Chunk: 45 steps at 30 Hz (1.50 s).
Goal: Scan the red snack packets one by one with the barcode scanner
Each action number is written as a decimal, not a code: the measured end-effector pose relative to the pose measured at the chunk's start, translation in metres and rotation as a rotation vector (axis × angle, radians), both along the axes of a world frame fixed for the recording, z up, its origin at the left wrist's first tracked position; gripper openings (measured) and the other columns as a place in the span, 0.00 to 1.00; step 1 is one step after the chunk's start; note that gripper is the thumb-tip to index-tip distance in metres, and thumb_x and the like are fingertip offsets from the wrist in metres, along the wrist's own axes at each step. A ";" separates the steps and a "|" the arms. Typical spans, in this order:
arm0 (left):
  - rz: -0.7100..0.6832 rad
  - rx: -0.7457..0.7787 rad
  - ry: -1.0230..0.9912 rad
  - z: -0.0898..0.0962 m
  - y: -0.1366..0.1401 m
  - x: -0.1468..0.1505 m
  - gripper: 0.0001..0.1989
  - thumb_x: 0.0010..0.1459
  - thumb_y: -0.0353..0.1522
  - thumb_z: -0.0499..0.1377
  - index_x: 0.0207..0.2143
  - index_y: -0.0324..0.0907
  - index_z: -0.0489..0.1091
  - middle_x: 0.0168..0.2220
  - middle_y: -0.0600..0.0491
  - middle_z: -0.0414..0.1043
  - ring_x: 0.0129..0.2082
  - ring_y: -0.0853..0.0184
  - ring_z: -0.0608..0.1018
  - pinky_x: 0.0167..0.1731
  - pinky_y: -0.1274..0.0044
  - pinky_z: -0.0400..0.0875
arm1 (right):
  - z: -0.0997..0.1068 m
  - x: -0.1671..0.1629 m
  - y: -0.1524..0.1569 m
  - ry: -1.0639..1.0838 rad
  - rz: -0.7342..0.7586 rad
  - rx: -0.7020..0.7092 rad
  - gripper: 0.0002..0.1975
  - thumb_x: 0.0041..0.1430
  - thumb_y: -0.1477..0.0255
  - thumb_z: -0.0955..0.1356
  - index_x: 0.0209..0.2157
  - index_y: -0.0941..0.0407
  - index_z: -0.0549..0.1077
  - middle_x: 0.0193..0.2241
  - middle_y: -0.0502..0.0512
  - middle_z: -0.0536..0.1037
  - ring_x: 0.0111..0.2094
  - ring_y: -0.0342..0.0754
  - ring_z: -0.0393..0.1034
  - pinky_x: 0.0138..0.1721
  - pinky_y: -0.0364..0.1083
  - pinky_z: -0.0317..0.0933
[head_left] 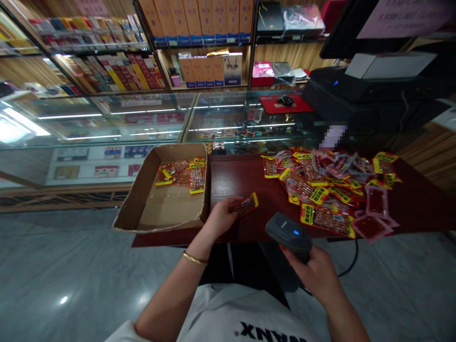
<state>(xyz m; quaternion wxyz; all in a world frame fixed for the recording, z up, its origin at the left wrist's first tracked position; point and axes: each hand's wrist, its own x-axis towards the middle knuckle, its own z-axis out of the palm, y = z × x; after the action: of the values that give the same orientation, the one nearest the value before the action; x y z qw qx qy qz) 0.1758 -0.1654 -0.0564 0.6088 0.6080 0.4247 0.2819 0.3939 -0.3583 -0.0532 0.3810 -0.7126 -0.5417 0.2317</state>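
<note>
My left hand (pixel 224 217) is closed on the near end of a snack packet (pixel 248 204) with a yellow edge, just above the dark red tabletop. In my right hand (pixel 315 268) is a black barcode scanner (pixel 289 233) with a lit blue light, its head tilted toward the left. To the left of my left hand stands an open cardboard box (pixel 160 209) with several snack packets (pixel 197 176) at its far end. A heap of similar red and yellow packets (pixel 302 183) lies on the table to the right, beyond the scanner.
The dark red table (pixel 231 171) runs between box and heap. Flat clear packets with dark red contents (pixel 376 202) lie at the heap's right. Behind is a glass display counter (pixel 160 116) with a mouse (pixel 285 100) on a red pad. A cable (pixel 354 259) hangs at the table's front edge.
</note>
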 end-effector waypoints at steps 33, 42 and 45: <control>0.126 -0.403 -0.240 0.016 0.000 0.012 0.29 0.47 0.31 0.73 0.53 0.39 0.75 0.47 0.45 0.83 0.40 0.60 0.85 0.40 0.73 0.79 | 0.006 -0.004 -0.007 0.097 -0.093 -0.005 0.14 0.62 0.63 0.70 0.43 0.55 0.83 0.39 0.59 0.88 0.41 0.57 0.84 0.44 0.49 0.75; -0.387 -0.043 -0.152 0.059 0.012 0.168 0.21 0.57 0.25 0.60 0.54 0.40 0.77 0.45 0.49 0.84 0.40 0.64 0.84 0.43 0.74 0.78 | 0.008 0.003 -0.025 0.220 -0.210 -0.098 0.13 0.59 0.65 0.71 0.43 0.57 0.83 0.38 0.58 0.88 0.40 0.60 0.83 0.43 0.52 0.74; -0.636 0.487 0.076 0.067 -0.002 0.238 0.22 0.60 0.23 0.57 0.54 0.44 0.78 0.45 0.49 0.84 0.42 0.62 0.84 0.45 0.72 0.78 | 0.011 0.002 -0.030 0.221 -0.220 -0.129 0.13 0.58 0.65 0.71 0.41 0.57 0.83 0.37 0.58 0.87 0.39 0.60 0.83 0.42 0.52 0.73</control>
<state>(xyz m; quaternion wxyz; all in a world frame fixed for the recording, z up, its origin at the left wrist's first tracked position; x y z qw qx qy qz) 0.4142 -0.1674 0.0110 0.4877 0.8455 0.1583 0.1494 0.3964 -0.3885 -0.0427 0.4148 -0.7607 -0.3993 0.2998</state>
